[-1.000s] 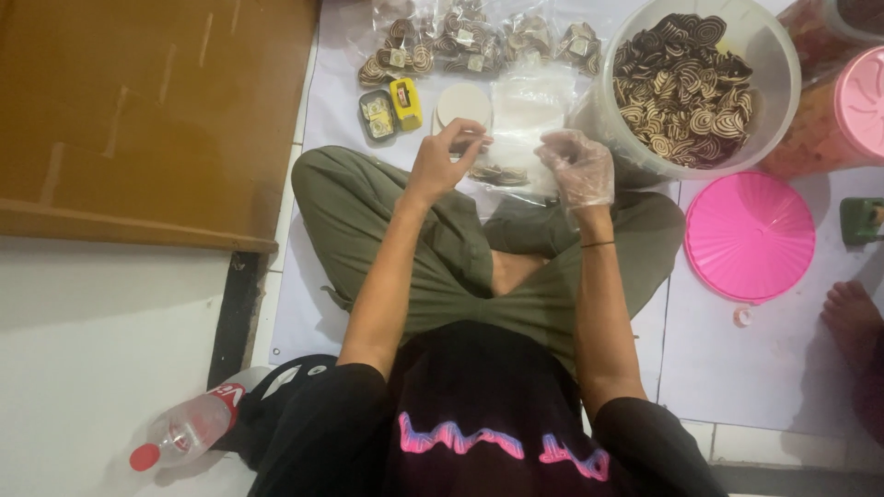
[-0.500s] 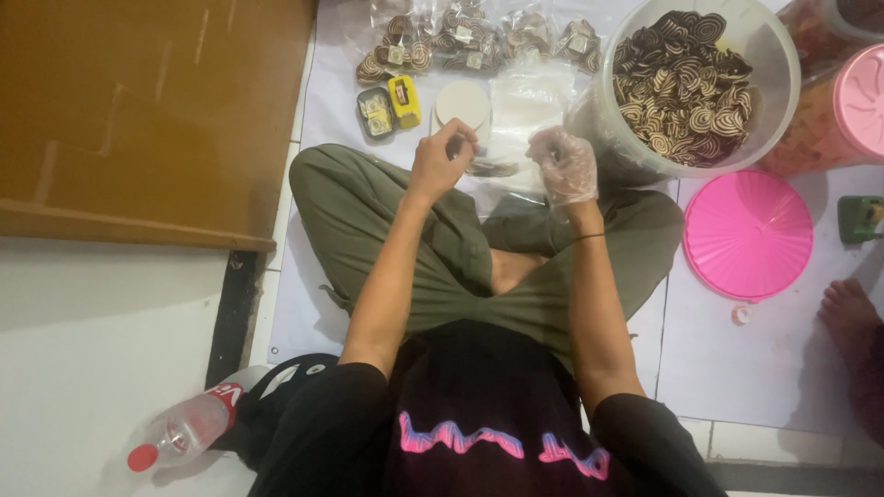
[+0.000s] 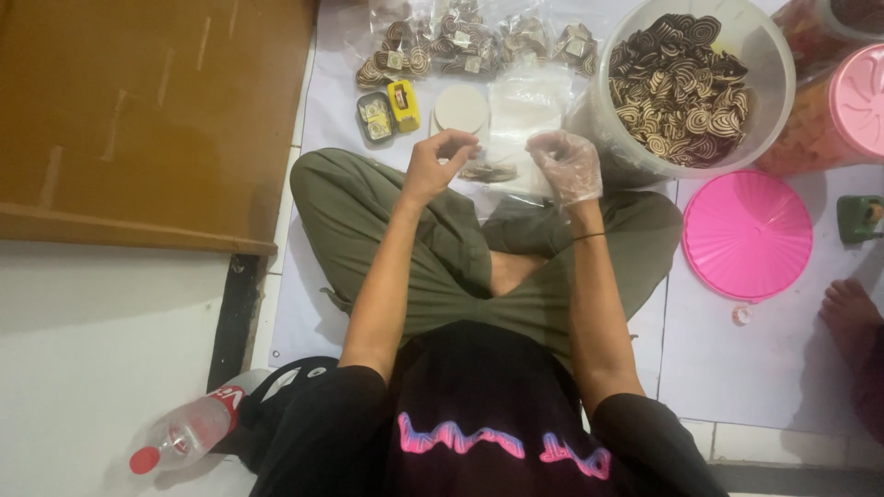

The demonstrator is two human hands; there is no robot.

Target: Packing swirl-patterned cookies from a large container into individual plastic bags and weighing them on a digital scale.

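Just above centre frame, the bare left hand (image 3: 433,166) and clear-gloved right hand (image 3: 566,164) are both pinching the small clear plastic bag of striped brown-and-cream spiral cookies (image 3: 490,171); holding its mouth level should be keeping the cookies inside.

My olive-green trousers (image 3: 405,248) sit by the brown-and-cream swirl-patterned cookies (image 3: 681,87) in a clear tub (image 3: 778,64), a ribbed pink lid (image 3: 748,235), a small yellow box (image 3: 403,103), and my right hand (image 3: 566,166) wears a translucent whitish glove.

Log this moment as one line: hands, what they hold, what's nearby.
left hand: bare, pinching clear bag | right hand: gloved, pinching same bag | bag: striped cookies inside | tub of cookies: open, right | pink lid: on floor
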